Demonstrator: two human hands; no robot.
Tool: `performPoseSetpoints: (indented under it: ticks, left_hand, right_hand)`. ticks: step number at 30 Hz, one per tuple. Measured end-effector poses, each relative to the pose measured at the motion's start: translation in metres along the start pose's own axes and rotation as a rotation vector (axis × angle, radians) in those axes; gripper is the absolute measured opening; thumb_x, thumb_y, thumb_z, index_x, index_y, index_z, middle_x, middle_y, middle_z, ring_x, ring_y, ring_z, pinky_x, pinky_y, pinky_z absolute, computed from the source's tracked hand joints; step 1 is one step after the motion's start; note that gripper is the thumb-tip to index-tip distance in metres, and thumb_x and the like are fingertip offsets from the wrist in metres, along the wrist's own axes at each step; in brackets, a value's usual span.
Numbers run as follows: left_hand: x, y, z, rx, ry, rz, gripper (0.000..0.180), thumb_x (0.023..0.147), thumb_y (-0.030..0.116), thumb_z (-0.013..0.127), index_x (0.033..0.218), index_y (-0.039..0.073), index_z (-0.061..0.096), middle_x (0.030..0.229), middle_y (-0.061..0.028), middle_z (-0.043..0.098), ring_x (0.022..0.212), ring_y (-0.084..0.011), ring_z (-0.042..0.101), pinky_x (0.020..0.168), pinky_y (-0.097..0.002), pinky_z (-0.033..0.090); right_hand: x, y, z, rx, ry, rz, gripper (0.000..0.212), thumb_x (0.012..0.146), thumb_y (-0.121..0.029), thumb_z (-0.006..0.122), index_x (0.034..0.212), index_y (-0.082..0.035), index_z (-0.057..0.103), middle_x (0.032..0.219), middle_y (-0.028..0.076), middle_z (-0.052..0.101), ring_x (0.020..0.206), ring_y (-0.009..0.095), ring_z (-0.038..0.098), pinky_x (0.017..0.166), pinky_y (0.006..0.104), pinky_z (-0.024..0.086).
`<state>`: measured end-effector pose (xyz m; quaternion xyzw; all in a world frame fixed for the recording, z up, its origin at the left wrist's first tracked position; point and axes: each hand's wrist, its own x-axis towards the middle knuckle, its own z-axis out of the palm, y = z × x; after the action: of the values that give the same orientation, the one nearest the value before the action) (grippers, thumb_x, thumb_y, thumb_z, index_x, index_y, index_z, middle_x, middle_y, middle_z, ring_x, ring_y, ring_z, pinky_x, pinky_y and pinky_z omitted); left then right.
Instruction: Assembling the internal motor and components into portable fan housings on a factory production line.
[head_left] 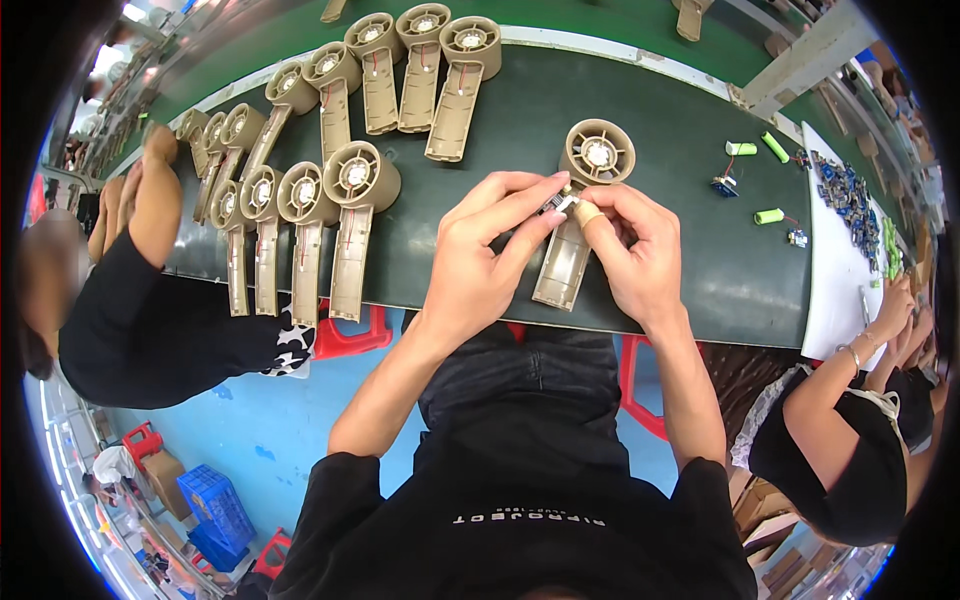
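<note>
Dark green surface [640,120] curves across the upper frame, a work line with people seated on both sides. Left hand [490,250]: thumb and forefinger pinched together on a small silvery part [556,204], remaining fingers curled loosely beneath. Right hand [630,245]: fingers closed around the neck of a tan fan shell [583,205], thumb pressed against it right beside the small part. The two hands meet at that spot, fingertips touching or nearly so. Shell lies on the surface, round head with white centre away from the person, handle pointing back toward the near edge.

Rows of like shells [330,190] lie well to the left, heads up, handles trailing. More of them [420,60] at the far side. Green cylinders [768,215] with wires and small boards sit apart to the right, near a white sheet [840,270] carrying a heap of small blue pieces. Neighbour's arm [150,200] rests on the left edge of the surface; another person's hands [895,305] work at the right.
</note>
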<state>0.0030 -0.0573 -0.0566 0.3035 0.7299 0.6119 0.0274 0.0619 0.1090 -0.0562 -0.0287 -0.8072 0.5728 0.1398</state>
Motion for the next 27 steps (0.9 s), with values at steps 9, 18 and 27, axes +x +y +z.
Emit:
performPoseSetpoints:
  ticks: [9, 18, 27]
  left_hand:
    - [-0.001, -0.007, 0.000, 0.159, -0.047, 0.158, 0.035, 0.082, -0.007, 0.068, 0.116, 0.002, 0.069, 0.108, -0.0131, 0.069, 0.092, -0.0202, 0.067, 0.079, -0.0282, 0.053]
    - [0.000, -0.018, 0.005, 0.260, 0.042, 0.343, 0.032, 0.079, -0.003, 0.070, 0.111, 0.000, 0.068, 0.103, -0.0128, 0.069, 0.089, -0.0273, 0.067, 0.075, -0.0345, 0.055]
    - [0.002, -0.018, 0.009, 0.203, 0.057, 0.287, 0.034, 0.079, -0.004, 0.071, 0.113, -0.001, 0.068, 0.097, -0.0137, 0.069, 0.083, -0.0263, 0.066, 0.071, -0.0339, 0.054]
  right_hand:
    - [0.001, 0.007, -0.005, 0.176, -0.056, 0.087, 0.016, 0.093, -0.009, 0.059, 0.101, 0.003, 0.067, 0.074, -0.005, 0.060, 0.058, 0.000, 0.044, 0.051, 0.0178, 0.033]
    - [0.003, 0.005, 0.001, -0.219, 0.138, -0.225, 0.010, 0.086, -0.001, 0.066, 0.095, 0.000, 0.069, 0.077, -0.002, 0.061, 0.052, 0.001, 0.044, 0.046, 0.0180, 0.032]
    - [0.002, 0.006, 0.007, -0.545, 0.237, -0.480, 0.014, 0.078, 0.005, 0.069, 0.091, 0.000, 0.067, 0.082, 0.007, 0.065, 0.058, 0.014, 0.063, 0.049, 0.0252, 0.049]
